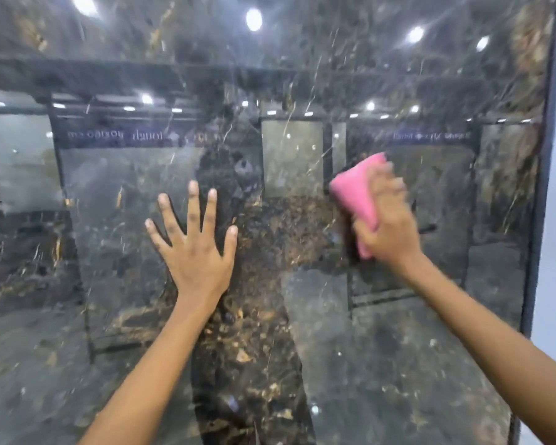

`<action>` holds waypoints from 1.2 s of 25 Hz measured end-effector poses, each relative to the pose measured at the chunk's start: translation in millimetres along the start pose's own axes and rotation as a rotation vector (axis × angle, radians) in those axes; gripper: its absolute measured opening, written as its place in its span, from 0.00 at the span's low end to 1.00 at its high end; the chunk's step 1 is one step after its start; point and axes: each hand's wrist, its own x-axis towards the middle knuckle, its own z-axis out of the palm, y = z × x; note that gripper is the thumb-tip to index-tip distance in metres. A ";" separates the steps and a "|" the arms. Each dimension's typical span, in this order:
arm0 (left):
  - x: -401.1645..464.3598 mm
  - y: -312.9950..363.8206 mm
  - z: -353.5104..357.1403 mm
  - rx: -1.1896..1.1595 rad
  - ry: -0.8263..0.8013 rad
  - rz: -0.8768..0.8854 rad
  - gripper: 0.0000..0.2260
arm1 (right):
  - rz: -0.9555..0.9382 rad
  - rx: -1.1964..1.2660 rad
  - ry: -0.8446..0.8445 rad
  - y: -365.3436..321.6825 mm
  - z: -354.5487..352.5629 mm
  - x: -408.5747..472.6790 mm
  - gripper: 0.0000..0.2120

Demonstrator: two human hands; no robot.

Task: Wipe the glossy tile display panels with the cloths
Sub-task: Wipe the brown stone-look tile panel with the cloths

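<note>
Right hand point(387, 220) gripped pink cloth point(358, 194) on panel point(270, 300); left hand point(195, 248) splayed flat; reflected signage mirrored, only "tough" legible

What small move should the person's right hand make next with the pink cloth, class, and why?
Probably sweep the pink cloth sideways toward the left hand. The right hand grips it against the dark glossy panel, and the left hand lies flat with its fingers spread, seemingly bracing.

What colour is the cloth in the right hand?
Pink. The cloth shows best in the head view, held by the right hand against the dark panel.
</note>
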 end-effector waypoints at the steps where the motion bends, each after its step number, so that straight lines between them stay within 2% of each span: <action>1: 4.2 3.0 -3.9 -0.044 0.019 -0.026 0.25 | 0.394 0.081 0.104 16.3 -16.4 30.2 0.37; 2: 13.0 6.8 -7.8 -0.089 0.039 -0.042 0.23 | 0.707 0.185 0.193 24.2 -26.6 54.1 0.38; 3: 28.1 11.4 -11.5 -0.126 0.059 -0.046 0.22 | 0.880 0.241 0.207 13.5 -29.4 68.9 0.38; 4: 48.3 15.8 -14.8 -0.151 0.074 -0.042 0.22 | 0.873 0.219 0.180 -8.2 -25.0 75.6 0.38; 5: 71.0 20.0 -17.4 -0.162 0.080 -0.031 0.23 | 0.674 0.184 0.129 -32.4 -14.7 73.0 0.38; 7: 110.9 25.2 -18.1 -0.137 0.083 0.005 0.24 | -0.184 0.081 -0.073 -75.9 6.8 43.6 0.39; 8: 121.4 25.2 -15.6 -0.105 0.077 0.027 0.25 | -0.512 -0.027 -0.169 -78.9 10.0 33.9 0.38; 9: 126.4 23.8 -11.4 -0.066 0.073 0.052 0.25 | -0.653 -0.120 -0.181 -66.1 8.1 38.0 0.38; 10: 126.7 21.1 -7.2 -0.031 0.073 0.073 0.25 | -0.596 -0.122 -0.118 -42.5 3.6 51.2 0.36; 11: 125.0 18.6 -3.7 -0.007 0.077 0.085 0.25 | -0.360 -0.076 -0.031 -18.0 -2.5 70.3 0.35; 14: 119.6 17.2 -1.1 0.005 0.086 0.082 0.25 | 0.749 0.157 0.293 30.2 -38.5 140.2 0.34; 15: 119.3 18.5 -2.4 0.000 0.095 0.083 0.25 | 0.966 0.198 0.327 21.4 -43.2 156.4 0.33; 16: 119.7 18.6 -3.7 -0.010 0.102 0.085 0.25 | 1.002 0.220 0.361 -0.9 -39.7 166.0 0.32; 17: 119.7 18.1 -3.8 -0.024 0.108 0.086 0.25 | 0.823 0.216 0.363 -27.9 -29.8 169.0 0.32; 18: 119.4 17.7 -3.5 -0.039 0.114 0.086 0.25 | 0.458 0.192 0.270 -57.5 -15.1 161.6 0.32; 20: 118.4 17.3 -3.5 -0.059 0.124 0.086 0.25 | -0.383 0.043 -0.048 -105.7 7.0 127.7 0.36; 21: 117.9 16.9 -3.4 -0.064 0.124 0.085 0.25 | -0.616 -0.075 -0.135 -105.3 3.8 126.8 0.37; 22: 117.4 16.2 -3.5 -0.065 0.119 0.083 0.25 | -0.666 -0.107 -0.110 -87.2 -3.6 137.8 0.36; 23: 117.2 16.3 -3.7 -0.062 0.111 0.081 0.25 | -0.526 -0.068 -0.062 -64.6 -11.5 152.1 0.34; 26: 117.2 20.1 -5.1 -0.049 0.089 0.076 0.26 | 0.377 0.175 0.194 11.8 -44.4 181.3 0.32; 27: 116.3 20.6 -7.1 -0.053 0.091 0.058 0.26 | 0.582 0.212 0.231 25.2 -47.5 176.2 0.33; 28: 115.0 22.6 -10.1 -0.064 0.096 0.028 0.26 | 0.632 0.213 0.222 29.4 -42.3 161.2 0.33; 29: 115.4 27.3 -14.0 -0.083 0.105 -0.004 0.26 | 0.520 0.202 0.183 27.5 -33.9 138.5 0.34; 30: 117.4 36.4 -18.0 -0.112 0.120 -0.025 0.26 | 0.241 0.183 0.113 19.7 -23.3 109.8 0.35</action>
